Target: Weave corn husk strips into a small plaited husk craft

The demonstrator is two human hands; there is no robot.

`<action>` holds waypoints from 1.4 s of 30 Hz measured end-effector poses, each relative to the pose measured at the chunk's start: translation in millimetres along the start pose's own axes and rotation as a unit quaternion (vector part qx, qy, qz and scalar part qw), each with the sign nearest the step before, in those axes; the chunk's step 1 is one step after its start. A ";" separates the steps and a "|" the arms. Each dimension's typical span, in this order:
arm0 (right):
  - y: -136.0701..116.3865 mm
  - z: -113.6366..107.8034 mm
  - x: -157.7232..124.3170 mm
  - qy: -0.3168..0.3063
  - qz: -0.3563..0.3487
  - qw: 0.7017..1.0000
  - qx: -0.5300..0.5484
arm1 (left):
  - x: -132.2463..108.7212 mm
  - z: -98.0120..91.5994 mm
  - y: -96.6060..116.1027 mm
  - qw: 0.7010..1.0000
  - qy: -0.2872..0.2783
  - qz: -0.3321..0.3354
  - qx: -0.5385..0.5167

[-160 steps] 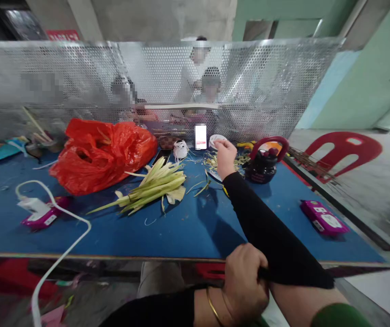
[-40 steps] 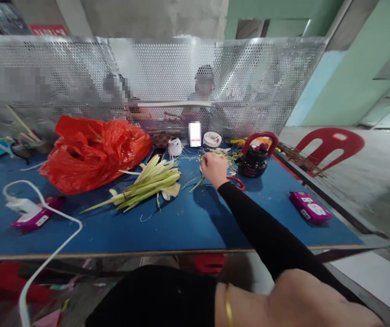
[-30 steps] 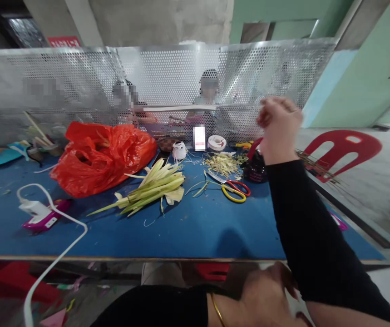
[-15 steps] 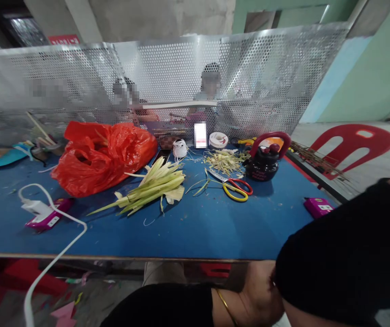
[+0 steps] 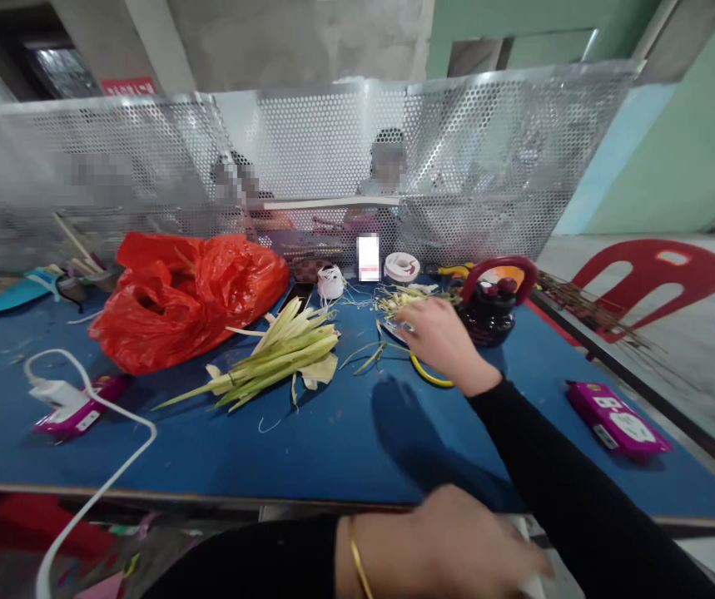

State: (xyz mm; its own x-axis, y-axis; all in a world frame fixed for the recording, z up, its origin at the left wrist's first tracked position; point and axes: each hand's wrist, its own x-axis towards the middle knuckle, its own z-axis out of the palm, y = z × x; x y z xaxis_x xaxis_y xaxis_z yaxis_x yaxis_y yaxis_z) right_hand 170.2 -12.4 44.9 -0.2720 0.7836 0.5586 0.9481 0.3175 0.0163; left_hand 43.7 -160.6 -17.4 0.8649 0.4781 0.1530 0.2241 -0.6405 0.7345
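My right hand (image 5: 441, 341) reaches out over the blue table (image 5: 332, 433), its fingers curled down on the scissors, of which only the yellow handle loop (image 5: 427, 376) shows below the wrist. A bundle of green-yellow palm leaves (image 5: 282, 353) lies just left of that hand. Leaf scraps (image 5: 402, 297) sit beyond its fingertips, and a black pot with a red handle (image 5: 493, 306) stands to its right. My left hand (image 5: 450, 549) is low at the near table edge, smeared by motion, with a gold bangle on the wrist.
A red plastic bag (image 5: 182, 295) lies at the back left. Purple power strips sit at the right (image 5: 616, 416) and left (image 5: 73, 409), the left one with a white cable (image 5: 113, 474). A perforated metal screen (image 5: 307, 166) walls the far edge; people sit behind it. A red chair (image 5: 657, 270) stands right.
My right hand rose off the table, swung close past the camera, then came back down onto the scissors. My left hand let go of the right sleeve and shifted right.
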 end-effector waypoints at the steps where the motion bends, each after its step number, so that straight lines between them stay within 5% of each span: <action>1: -0.5 14.7 -4.8 -0.020 -0.003 1.000 -0.003 | 10.3 -19.9 -16.1 1.000 -0.018 0.003 0.004; 5: 4.1 60.8 -20.6 -0.051 0.004 0.999 -0.013 | 37.3 -98.4 -78.9 0.961 0.194 -0.193 -0.038; 8: 6.4 77.5 -24.9 -0.057 -0.007 0.998 -0.010 | 43.6 -129.1 -118.7 0.927 0.281 -0.245 -0.039; 13: 5.0 82.7 -28.7 -0.044 -0.012 0.999 0.002 | 41.9 -130.5 -148.6 0.910 0.309 -0.269 -0.060; 19: -4.5 60.2 -38.6 0.087 -0.002 0.993 0.083 | 37.1 -128.3 -135.2 0.863 0.351 -0.306 -0.195; 24: -9.4 50.9 -41.9 0.111 -0.049 0.991 0.065 | 34.7 -139.1 -127.0 0.816 0.484 -0.289 -0.127; 26: -8.4 49.8 -40.8 0.125 -0.060 0.988 0.070 | 34.2 -142.7 -125.6 0.833 0.462 -0.274 -0.133; 31: -5.8 51.0 -38.6 0.121 -0.072 0.985 0.098 | 35.4 -139.8 -122.8 0.906 0.280 -0.236 -0.212; 35: -6.8 55.5 -39.6 0.110 -0.096 0.982 0.120 | 35.1 -133.6 -122.3 0.887 0.222 -0.237 -0.328; 42: -5.8 55.5 -38.2 0.108 -0.084 0.980 0.142 | 35.0 -135.4 -118.8 0.868 0.249 -0.271 -0.334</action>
State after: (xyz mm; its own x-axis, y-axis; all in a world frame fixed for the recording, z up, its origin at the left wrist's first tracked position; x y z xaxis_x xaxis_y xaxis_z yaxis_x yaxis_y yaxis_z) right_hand 165.9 -14.5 -22.5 -0.3497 0.5867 0.7305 0.8008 0.5918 -0.0919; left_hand -13.4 13.6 -9.8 0.3760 0.9070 -0.1899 0.0831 0.1711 0.9817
